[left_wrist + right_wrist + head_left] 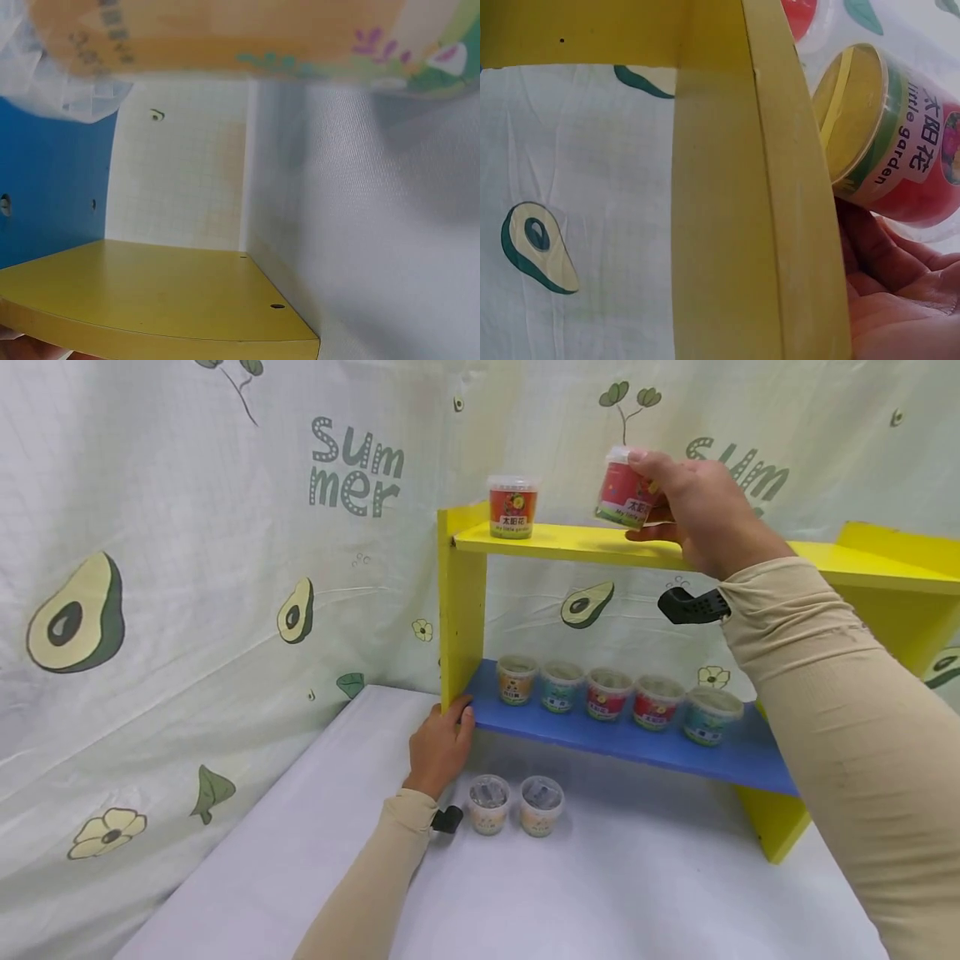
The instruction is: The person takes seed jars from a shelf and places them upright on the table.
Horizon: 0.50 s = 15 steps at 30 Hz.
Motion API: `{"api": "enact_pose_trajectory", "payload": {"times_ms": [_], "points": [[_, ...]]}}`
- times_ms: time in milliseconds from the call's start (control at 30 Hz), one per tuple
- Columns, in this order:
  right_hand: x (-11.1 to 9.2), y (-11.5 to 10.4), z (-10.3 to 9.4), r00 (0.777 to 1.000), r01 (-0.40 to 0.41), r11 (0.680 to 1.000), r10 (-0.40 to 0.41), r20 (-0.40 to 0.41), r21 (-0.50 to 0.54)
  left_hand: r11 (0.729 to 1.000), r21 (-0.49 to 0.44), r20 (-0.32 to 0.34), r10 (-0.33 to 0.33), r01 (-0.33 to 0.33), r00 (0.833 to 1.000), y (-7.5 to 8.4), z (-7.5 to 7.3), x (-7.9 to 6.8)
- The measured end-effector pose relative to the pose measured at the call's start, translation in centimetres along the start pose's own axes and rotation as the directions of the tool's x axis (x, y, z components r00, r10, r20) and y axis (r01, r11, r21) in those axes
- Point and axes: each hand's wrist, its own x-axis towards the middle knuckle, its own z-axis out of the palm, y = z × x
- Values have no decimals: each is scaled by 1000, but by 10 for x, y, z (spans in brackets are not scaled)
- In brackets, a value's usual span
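Note:
My right hand [708, 514] grips a pink-red lidded plastic tub [619, 497], slightly tilted, above the top board of the shelf. Its label reads "My little garden"; the right wrist view shows the tub's base beside the yellow board [802, 225]. An orange-red tub [513, 512] stands upright at the left end of that board. Low on the left, my left hand [438, 747] holds the yellow side panel of the shelf [459, 618] by its edge. Fingertips [34, 349] show at the panel's edge in the left wrist view.
On the blue lower board [562, 732] several tubs stand in a row, among them a red tub [607, 697]. Two pale tubs, a left one [489, 818] and a right one [541, 818], stand on the white table [600, 902]. A printed curtain [187, 527] hangs behind.

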Motion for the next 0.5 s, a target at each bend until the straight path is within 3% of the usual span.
{"api": "enact_pose_trajectory", "payload": {"times_ms": [233, 500], "points": [[-10, -3, -7, 1000, -19, 1000, 19, 23, -12, 1000, -5, 10, -10, 10, 1000, 1, -3, -2], [-22, -6, -17, 995, 32, 995, -22, 100, -96, 1000, -1, -8, 5, -5, 1000, 1, -2, -2]]}}
